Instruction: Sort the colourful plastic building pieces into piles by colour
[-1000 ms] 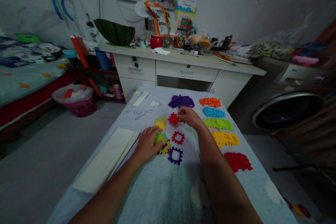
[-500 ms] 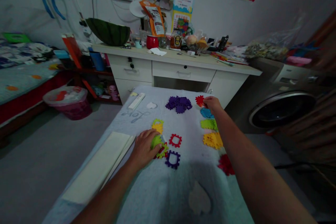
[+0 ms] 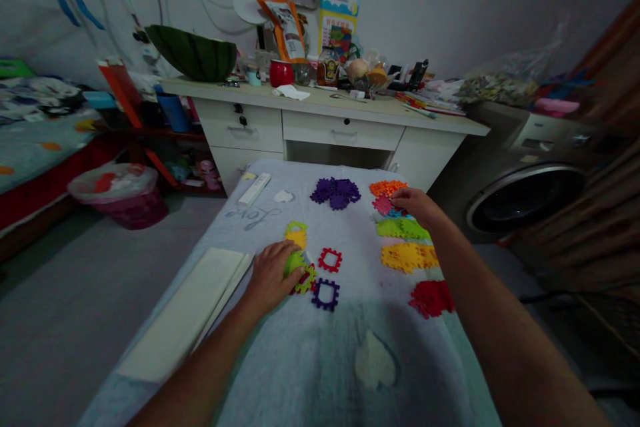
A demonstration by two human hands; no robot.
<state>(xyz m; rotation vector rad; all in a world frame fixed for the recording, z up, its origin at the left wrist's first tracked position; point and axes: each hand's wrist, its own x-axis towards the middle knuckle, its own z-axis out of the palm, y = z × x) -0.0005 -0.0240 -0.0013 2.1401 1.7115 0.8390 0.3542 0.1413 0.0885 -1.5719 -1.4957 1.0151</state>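
Observation:
My left hand (image 3: 274, 273) is curled over a small stack of light green toothed puzzle pieces (image 3: 295, 263), its thumb on the near side. Dark red shows under that stack, and a yellow piece (image 3: 297, 235) lies just beyond. Right of this hand lie a red square frame piece (image 3: 330, 259) and a purple one (image 3: 325, 294). My right hand (image 3: 413, 203) pinches a pinkish-red toothed piece (image 3: 383, 205) above the blue pieces (image 3: 399, 213), which it partly hides. Orange pieces (image 3: 387, 187) are just beyond it; light green ones (image 3: 403, 229) lie on the near side.
Yellow pieces (image 3: 407, 256) and red pieces (image 3: 433, 298) lie along the right table edge, a purple heap (image 3: 336, 192) at the far middle. Folded white cloth (image 3: 187, 310) and a white bar (image 3: 255, 189) are on the left. Behind stand a cluttered desk (image 3: 345, 127) and a washing machine (image 3: 530, 180).
My right hand has come slightly nearer with the red piece, from the orange pieces toward the blue ones, uncovering the orange. My left hand stays on the green stack. The view has shifted slightly.

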